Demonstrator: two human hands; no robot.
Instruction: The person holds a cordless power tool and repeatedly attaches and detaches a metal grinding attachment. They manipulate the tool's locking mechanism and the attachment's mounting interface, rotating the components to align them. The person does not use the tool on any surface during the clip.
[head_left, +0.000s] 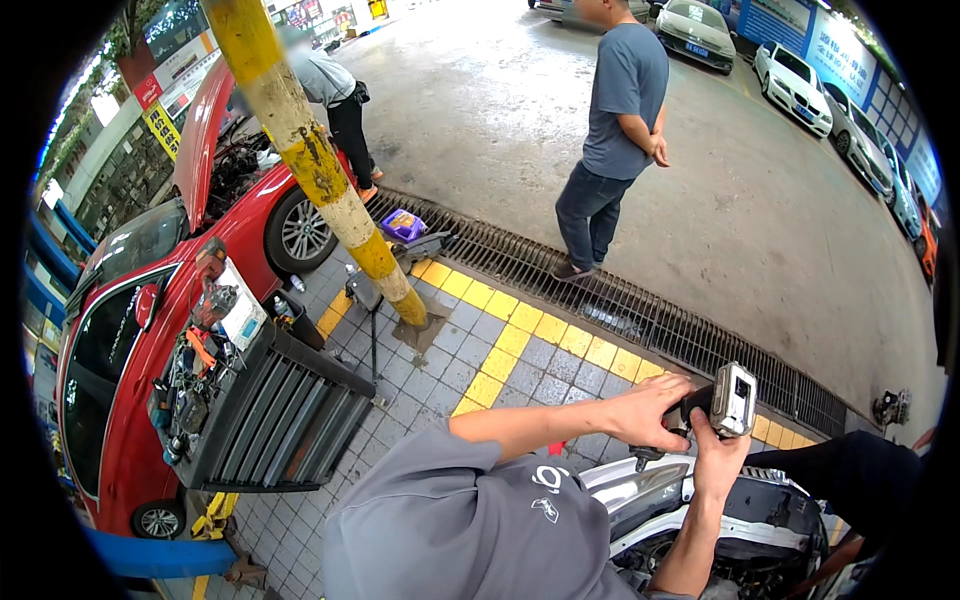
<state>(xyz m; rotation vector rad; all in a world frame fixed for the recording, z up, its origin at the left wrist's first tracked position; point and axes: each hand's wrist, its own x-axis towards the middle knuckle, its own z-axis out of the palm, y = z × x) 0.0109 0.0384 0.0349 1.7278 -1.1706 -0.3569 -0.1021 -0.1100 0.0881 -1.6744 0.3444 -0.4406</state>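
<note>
Bright overall; fisheye-curved edges

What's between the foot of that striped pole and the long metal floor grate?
Grey tiles and a row of yellow tiles, seen in the head view.

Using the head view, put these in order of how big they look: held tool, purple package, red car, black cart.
Largest to smallest:
1. Red car
2. Black cart
3. Held tool
4. Purple package
</note>
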